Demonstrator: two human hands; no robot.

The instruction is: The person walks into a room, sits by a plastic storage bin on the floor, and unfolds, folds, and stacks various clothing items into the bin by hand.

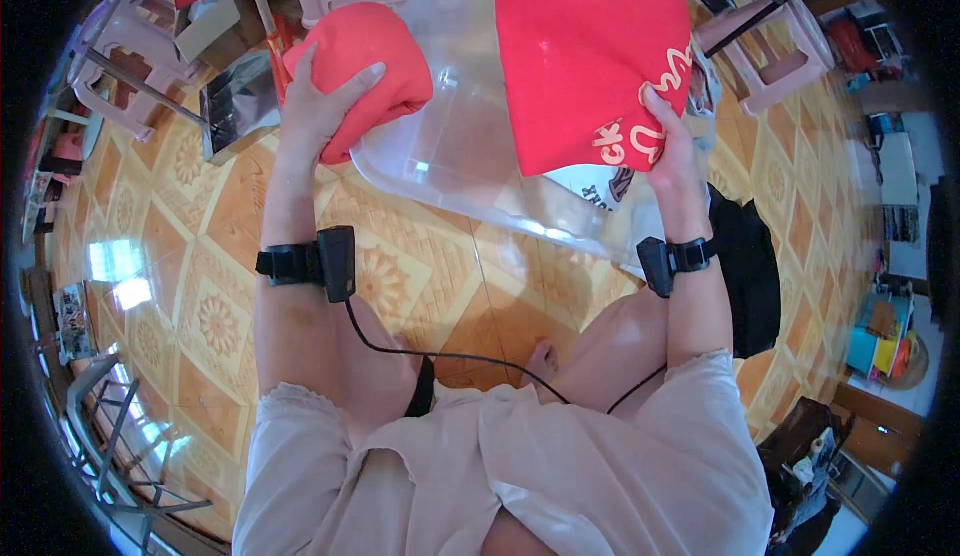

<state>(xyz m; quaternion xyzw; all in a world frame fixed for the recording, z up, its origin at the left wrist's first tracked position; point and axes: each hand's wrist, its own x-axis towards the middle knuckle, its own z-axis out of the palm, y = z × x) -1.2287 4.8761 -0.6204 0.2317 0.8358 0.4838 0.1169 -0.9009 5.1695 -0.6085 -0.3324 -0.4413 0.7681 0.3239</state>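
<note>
My left hand (322,106) is closed around a rounded bundle of red cloth (378,44), thumb on top and fingers at its far left side. The bundle is at the left edge of a clear plastic bin (440,156). In my right hand (674,146) is a flat, folded red garment (575,61) with cream lettering, gripped at its near right corner, thumb on top. It covers much of the bin's right part. Below it shows part of a white printed cloth (585,188) with dark letters. What lies further under the red garment is hidden.
A pale pink stool (130,61) stands at the left, another stool (780,61) at the right. An open cardboard box (212,31) is at the far left. Black cloth (748,281) lies beside my right forearm. A cable (470,357) links my wristbands across my lap.
</note>
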